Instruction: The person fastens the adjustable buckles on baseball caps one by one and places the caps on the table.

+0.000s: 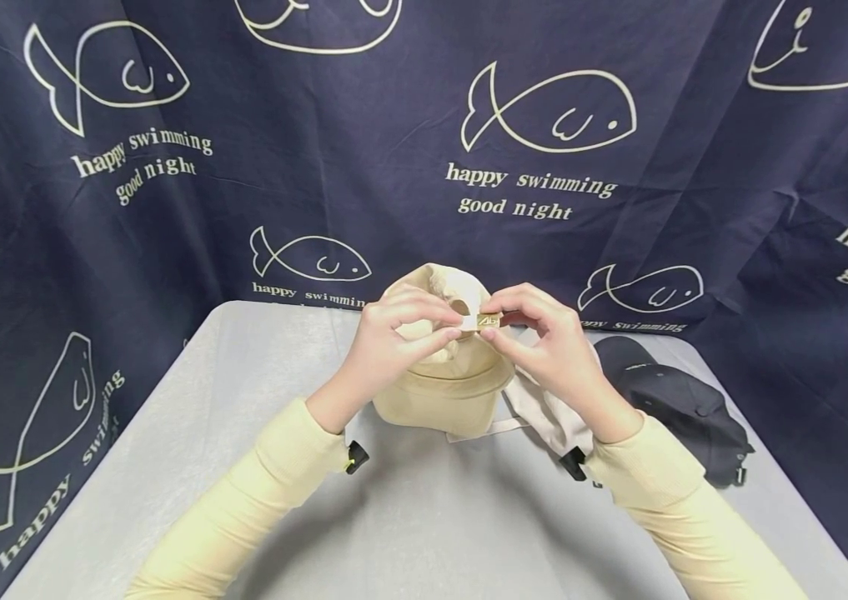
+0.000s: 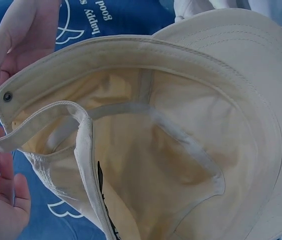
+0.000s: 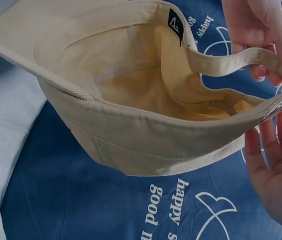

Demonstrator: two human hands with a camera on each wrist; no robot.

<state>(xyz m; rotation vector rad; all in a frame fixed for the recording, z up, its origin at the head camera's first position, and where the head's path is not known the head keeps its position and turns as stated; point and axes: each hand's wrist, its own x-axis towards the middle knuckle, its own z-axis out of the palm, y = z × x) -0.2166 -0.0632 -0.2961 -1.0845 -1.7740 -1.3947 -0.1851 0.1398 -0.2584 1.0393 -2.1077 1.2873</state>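
Note:
Both hands hold a beige baseball cap (image 1: 442, 400) up over the table, its brim hanging toward me and its inside visible from below in the wrist views. My left hand (image 1: 397, 333) pinches the pale back strap (image 2: 46, 120) between thumb and fingers. Opposite it, my right hand (image 1: 544, 333) pinches the gold-toned metal buckle (image 1: 488, 322), which bears raised markings. The strap bows in a loop across the back opening in the right wrist view. A metal snap or eyelet (image 2: 8, 96) shows on the inner band. Inside the cap is a small black label (image 3: 175, 23).
A black cap (image 1: 682, 412) lies at the table's right side. Next to it, partly behind my right forearm, is an off-white cap (image 1: 544, 408) with a thin strap. The pale grey table (image 1: 431, 533) meets a navy fish-print curtain (image 1: 393, 150) at the back and sides.

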